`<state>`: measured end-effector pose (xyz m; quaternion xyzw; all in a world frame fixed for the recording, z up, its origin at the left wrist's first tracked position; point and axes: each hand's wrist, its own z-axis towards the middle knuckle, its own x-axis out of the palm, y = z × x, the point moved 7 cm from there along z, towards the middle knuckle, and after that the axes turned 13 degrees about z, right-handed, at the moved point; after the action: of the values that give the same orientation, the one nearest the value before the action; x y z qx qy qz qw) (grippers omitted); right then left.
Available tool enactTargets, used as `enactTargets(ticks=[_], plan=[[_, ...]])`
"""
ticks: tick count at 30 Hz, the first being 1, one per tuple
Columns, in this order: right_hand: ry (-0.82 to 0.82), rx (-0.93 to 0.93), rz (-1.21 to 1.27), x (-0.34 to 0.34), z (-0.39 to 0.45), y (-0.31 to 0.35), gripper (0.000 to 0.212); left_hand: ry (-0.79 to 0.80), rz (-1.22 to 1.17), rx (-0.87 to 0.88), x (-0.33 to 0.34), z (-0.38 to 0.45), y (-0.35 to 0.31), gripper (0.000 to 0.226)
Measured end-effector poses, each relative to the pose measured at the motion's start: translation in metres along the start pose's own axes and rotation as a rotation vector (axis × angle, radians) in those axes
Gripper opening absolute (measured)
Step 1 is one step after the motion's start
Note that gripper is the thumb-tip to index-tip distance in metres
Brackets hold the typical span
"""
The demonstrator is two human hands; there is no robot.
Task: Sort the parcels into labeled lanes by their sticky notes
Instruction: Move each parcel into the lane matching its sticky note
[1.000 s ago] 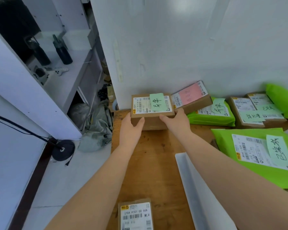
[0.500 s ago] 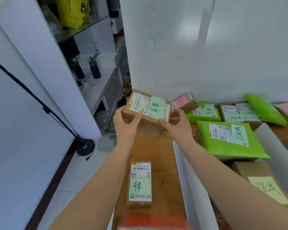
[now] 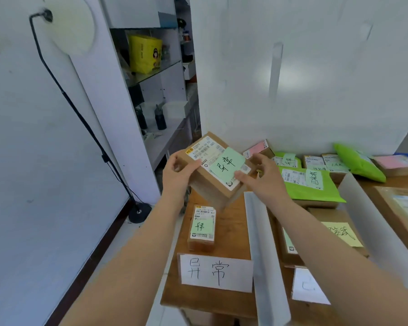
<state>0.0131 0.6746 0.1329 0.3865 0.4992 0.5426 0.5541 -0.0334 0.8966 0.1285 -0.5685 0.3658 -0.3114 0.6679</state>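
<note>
Head view. Brown cardboard parcel held up in the air, tilted, over the far end of the leftmost lane of the wooden bench. Its top carries a white shipping label and a green sticky note with handwriting. Left hand grips the parcel's left edge, fingers curled around it, thumb on top. Right hand holds the right edge, thumb on the label, fingers curled behind. Below it in the same lane, a small brown parcel lies flat with its own green note. At the near end stands a white lane card with two handwritten characters. A white divider bounds the lane on the right. Right of the divider: green mailer bags and more boxes, each with notes.
</note>
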Motion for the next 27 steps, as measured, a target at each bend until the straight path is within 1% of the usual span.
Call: enactTargets(ticks=[1, 3, 5, 7, 10, 11, 13, 15, 16, 17, 18, 19, 21, 24, 27], plan=[[0.021, 0.006, -0.012, -0.006, -0.004, 0.002, 0.07, 0.04, -0.011, -0.014, -0.001, -0.004, 0.001, 0.027], [0.126, 0.073, 0.048, -0.007, -0.016, 0.001, 0.067, 0.089, 0.002, -0.003, -0.002, -0.014, 0.0, 0.027], [0.245, 0.119, 0.111, 0.001, -0.03, 0.001, 0.057, 0.123, 0.025, 0.024, 0.0, -0.024, -0.003, 0.029], [0.268, 0.103, 0.119, 0.007, -0.042, -0.001, 0.046, 0.133, 0.041, 0.04, 0.002, -0.032, -0.004, 0.035], [0.221, 0.112, 0.223, 0.011, -0.051, -0.005, 0.032, 0.13, -0.01, 0.04, 0.004, -0.038, -0.004, 0.05], [0.204, 0.115, 0.252, 0.011, -0.053, -0.007, 0.033, 0.13, -0.039, 0.027, 0.006, -0.04, -0.003, 0.051], [0.137, 0.113, 0.23, 0.009, -0.052, -0.01, 0.036, 0.15, -0.079, 0.005, 0.013, -0.045, 0.001, 0.044], [0.065, 0.11, 0.174, 0.005, -0.05, -0.013, 0.045, 0.17, -0.086, -0.021, 0.019, -0.048, 0.007, 0.039], [0.045, 0.117, 0.167, 0.004, -0.049, -0.016, 0.048, 0.179, -0.101, -0.046, 0.022, -0.048, 0.011, 0.042], [0.033, 0.126, 0.172, 0.004, -0.046, -0.019, 0.047, 0.181, -0.121, -0.085, 0.025, -0.046, 0.016, 0.053], [0.023, 0.141, 0.18, 0.003, -0.044, -0.023, 0.044, 0.181, -0.136, -0.123, 0.027, -0.045, 0.021, 0.064], [0.014, 0.16, 0.188, 0.003, -0.042, -0.028, 0.041, 0.186, -0.14, -0.141, 0.029, -0.042, 0.025, 0.069], [-0.006, 0.19, 0.187, 0.003, -0.037, -0.037, 0.04, 0.229, -0.081, -0.12, 0.035, -0.037, 0.03, 0.067], [-0.032, 0.206, 0.123, 0.006, -0.028, -0.052, 0.043, 0.319, 0.106, -0.092, 0.05, -0.029, 0.043, 0.068], [-0.038, 0.242, 0.025, 0.011, -0.018, -0.072, 0.041, 0.365, 0.151, -0.129, 0.06, -0.017, 0.068, 0.071]])
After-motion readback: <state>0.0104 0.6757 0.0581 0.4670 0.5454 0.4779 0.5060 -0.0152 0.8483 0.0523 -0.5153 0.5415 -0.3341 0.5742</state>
